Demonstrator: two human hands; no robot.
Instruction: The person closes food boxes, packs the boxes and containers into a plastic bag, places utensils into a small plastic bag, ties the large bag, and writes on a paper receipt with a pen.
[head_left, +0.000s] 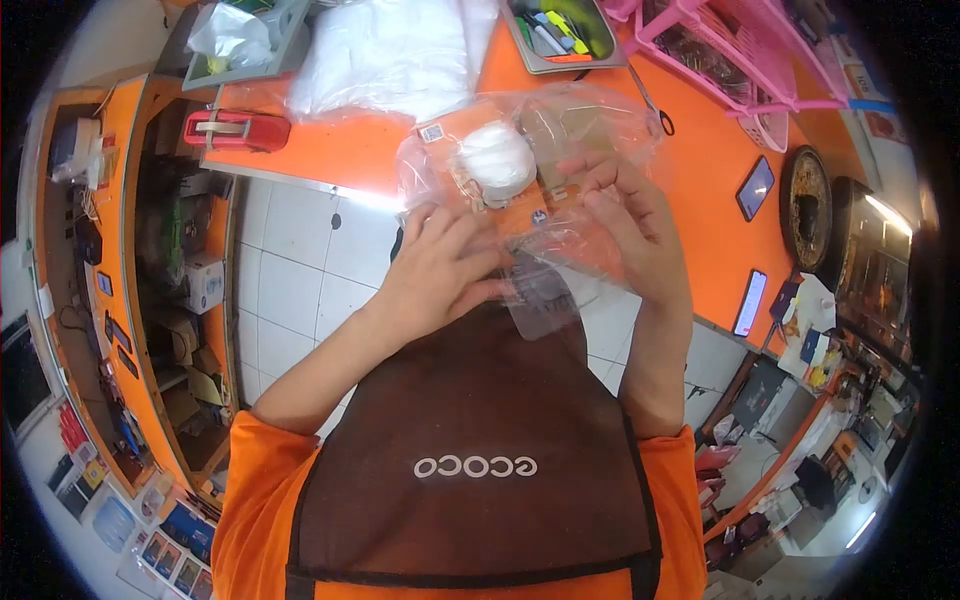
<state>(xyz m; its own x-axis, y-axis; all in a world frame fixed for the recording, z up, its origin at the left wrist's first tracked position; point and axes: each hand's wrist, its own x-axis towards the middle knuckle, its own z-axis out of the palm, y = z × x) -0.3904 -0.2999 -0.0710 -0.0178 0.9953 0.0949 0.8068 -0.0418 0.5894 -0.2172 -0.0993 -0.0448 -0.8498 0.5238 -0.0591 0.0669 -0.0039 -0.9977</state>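
A clear plastic bag [590, 240] lies at the front edge of the orange table, partly hanging over it. Inside or under its film are a round white wrapped bundle [497, 162] and an orange printed card [450, 130]; which layer each is in, I cannot tell. My left hand [445, 262] is on the bag's near left side, its fingers bent and a little apart on the film. My right hand [632, 222] is raised at the bag's right side, thumb and fingertips pinched together on what looks like the film.
On the orange table [705, 190] are a red case [237, 131], white plastic bags [385, 55], a tray of markers [562, 62], pink racks [700, 50], scissors [667, 122] and two phones [755, 188]. Shelves [150, 260] stand at the left.
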